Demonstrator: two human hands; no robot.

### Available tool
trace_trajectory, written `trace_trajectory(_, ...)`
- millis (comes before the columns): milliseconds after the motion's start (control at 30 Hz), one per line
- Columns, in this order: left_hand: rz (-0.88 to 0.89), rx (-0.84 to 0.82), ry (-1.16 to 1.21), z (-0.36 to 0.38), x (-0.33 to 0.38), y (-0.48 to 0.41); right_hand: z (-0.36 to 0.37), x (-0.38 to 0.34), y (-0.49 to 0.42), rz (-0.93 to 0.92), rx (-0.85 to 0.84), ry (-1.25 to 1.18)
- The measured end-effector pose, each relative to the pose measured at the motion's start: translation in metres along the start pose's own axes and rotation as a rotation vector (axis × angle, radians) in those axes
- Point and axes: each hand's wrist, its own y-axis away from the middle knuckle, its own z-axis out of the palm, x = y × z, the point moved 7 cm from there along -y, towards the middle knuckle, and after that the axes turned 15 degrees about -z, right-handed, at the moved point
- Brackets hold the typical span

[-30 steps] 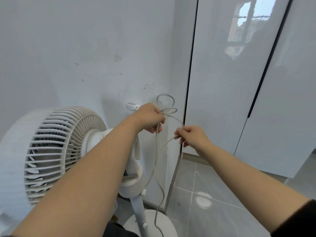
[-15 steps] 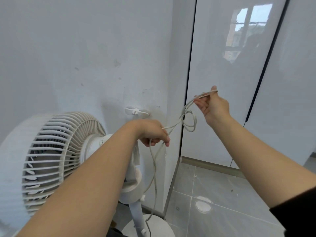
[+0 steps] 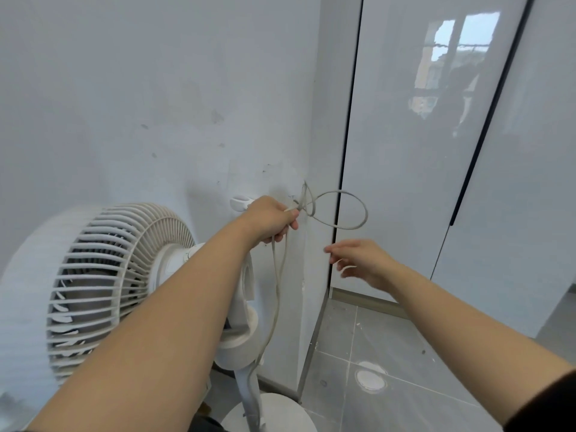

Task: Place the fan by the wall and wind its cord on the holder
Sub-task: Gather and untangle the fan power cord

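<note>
A white standing fan (image 3: 103,285) stands close to the pale wall at lower left, its round base (image 3: 274,413) on the floor. Its grey-white cord (image 3: 343,224) rises from the pole into my left hand (image 3: 271,219), which grips it just right of a small white holder (image 3: 240,202) fixed to the wall. Beyond the fist the cord forms a loose loop hanging in the air. My right hand (image 3: 364,265) floats below the loop with fingers spread, holding nothing and not touching the cord.
Glossy white cabinet doors (image 3: 436,151) with dark gaps fill the right side beyond the wall corner. The floor is grey tile (image 3: 405,385) with a round white spot. A metal strip runs down the wall corner to the floor.
My right hand let go of the cord and dropped below the loop. My left hand rose with the cord to just beside the wall holder.
</note>
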Motion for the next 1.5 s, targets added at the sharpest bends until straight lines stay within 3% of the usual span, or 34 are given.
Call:
trace_trajectory(133, 0.068, -0.025, -0.005, 0.004, 0.007, 0.005, 0.060, -0.012, 0.008, -0.090, -0.301, -0.082)
trace_trajectory(267, 0.090, -0.039, 0.012, 0.004, 0.008, 0.009, 0.080, -0.018, 0.009, -0.141, -0.326, -0.057)
trace_trajectory(367, 0.036, -0.022, 0.059, 0.000, 0.003, 0.005, 0.063, -0.027, 0.005, -0.220, -0.105, -0.068)
trace_trajectory(567, -0.039, -0.124, -0.063, 0.012, -0.001, 0.001, -0.006, -0.058, -0.015, -0.261, 0.399, -0.530)
trace_trajectory(767, -0.086, -0.530, -0.247, 0.042, -0.006, 0.020, -0.057, -0.091, -0.023, -0.301, 0.601, -0.795)
trace_trajectory(867, -0.066, -0.676, -0.247, 0.049, -0.002, 0.032, -0.078, -0.088, -0.022, -0.273, 0.686, -0.700)
trace_trajectory(967, -0.047, -0.694, -0.234, 0.048, -0.002, 0.032, -0.088, -0.074, -0.019, -0.212, 0.727, -0.566)
trace_trajectory(1133, -0.067, -0.416, -0.110, 0.032, -0.002, 0.011, -0.076, -0.027, -0.020, -0.040, 0.624, -0.440)
trace_trajectory(1267, -0.030, -0.262, 0.002, 0.019, 0.002, 0.005, -0.049, 0.001, -0.018, 0.084, 0.450, -0.428)
trace_trajectory(1400, 0.037, -0.160, 0.054, 0.011, 0.007, 0.005, -0.008, 0.010, -0.006, 0.202, 0.071, -0.233)
trace_trajectory(1500, 0.062, -0.127, 0.058, 0.008, 0.007, 0.005, 0.026, 0.005, 0.004, 0.154, -0.279, -0.111)
